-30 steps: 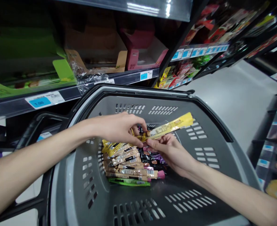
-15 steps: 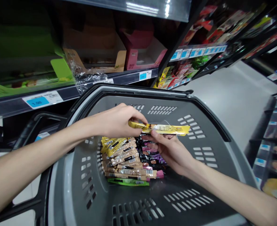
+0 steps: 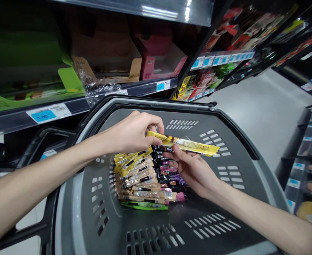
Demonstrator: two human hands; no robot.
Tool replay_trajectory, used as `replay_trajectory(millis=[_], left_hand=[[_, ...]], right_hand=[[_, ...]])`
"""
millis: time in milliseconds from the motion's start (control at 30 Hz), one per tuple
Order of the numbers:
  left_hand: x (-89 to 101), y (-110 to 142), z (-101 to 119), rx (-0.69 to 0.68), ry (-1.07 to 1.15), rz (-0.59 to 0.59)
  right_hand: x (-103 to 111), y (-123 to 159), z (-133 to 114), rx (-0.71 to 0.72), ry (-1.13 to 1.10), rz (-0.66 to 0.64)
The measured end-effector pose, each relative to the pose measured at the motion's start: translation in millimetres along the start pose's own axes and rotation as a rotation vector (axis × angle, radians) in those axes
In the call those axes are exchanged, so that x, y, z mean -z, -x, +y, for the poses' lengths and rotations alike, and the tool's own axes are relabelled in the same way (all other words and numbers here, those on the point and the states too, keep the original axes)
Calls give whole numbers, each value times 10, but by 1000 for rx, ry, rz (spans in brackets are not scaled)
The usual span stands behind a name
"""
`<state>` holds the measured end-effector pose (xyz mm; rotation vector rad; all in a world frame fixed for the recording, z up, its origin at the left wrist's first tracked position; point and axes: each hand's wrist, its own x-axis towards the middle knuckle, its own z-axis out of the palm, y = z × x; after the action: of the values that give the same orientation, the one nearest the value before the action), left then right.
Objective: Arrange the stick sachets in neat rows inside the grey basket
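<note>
Above the basket, my left hand (image 3: 138, 132) pinches the left end of a long, thin yellow snack stick packet (image 3: 190, 144). My right hand (image 3: 194, 168) has its thumb against the packet's lower edge, with fingers curled underneath and partly hidden. More than one packet may be held there; the overlap hides it. Below, inside the grey basket (image 3: 203, 219), lie several tan packets (image 3: 142, 180), yellow packets (image 3: 131, 161) and black-and-purple packets (image 3: 172, 173). A single green packet (image 3: 145, 205) lies along the near side of the pile.
Beyond the basket, a shelf (image 3: 79, 111) carries a green display box (image 3: 71, 79), a brown box (image 3: 135, 69) and a pink box (image 3: 148, 67). Crumpled clear plastic (image 3: 100, 88) hangs over its edge. To the right runs an aisle floor (image 3: 259, 95) with more shelves (image 3: 299, 166).
The yellow packet has tilted, its right end dropping and shifting slightly right while its left end rose. My left hand has lifted a little. The packets in the basket lie as before.
</note>
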<state>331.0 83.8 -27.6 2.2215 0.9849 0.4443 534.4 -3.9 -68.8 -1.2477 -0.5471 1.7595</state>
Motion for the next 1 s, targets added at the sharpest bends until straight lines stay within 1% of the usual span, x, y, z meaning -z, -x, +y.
replay_trajectory(millis=[200,467,633,800,900,1000], left_hand=[[9,10,16,-12,13,17],[13,16,21,-14,110,-30],[24,6,27,-12,152,-49],[37,4,42,30,120,-79],[35,5,37,17,123,-111],[32,5,27,3,117,-119]], right_hand=[[11,20,2,2,-13,-18],[-8,36,-16,15,-20,-90],[12,5,-12,-18,-28,-112],[24,3,1,-30,-11,-107],[13,28,2,-27,-3,-113],[2,42,4,-24,7,-139]])
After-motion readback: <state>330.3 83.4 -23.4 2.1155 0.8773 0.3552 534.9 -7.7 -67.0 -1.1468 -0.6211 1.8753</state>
